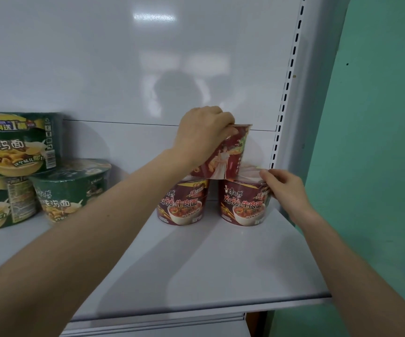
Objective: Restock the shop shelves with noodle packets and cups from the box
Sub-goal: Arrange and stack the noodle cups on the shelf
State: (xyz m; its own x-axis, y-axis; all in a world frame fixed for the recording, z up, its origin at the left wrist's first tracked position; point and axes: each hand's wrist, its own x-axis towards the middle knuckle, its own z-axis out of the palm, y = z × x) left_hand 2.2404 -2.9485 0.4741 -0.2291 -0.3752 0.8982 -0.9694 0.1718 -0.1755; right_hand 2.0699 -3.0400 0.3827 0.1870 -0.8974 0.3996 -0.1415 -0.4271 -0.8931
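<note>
Cup on top [235,152] under left hand [204,135], gripped at rim | right hand [286,190] pinches rim of lower-right cup [242,205]

Two bare hands, bare arms. Left hand [204,135] uncovered over knuckles, back and wrist. Right hand [287,189] the same, bare from fingertips to wrist. Left forearm [99,227] bare all along its visible length, down to the frame edge. Right forearm [357,266] also bare to the frame edge. Both arms slim, smooth in outline. Nails too small to judge.
</note>
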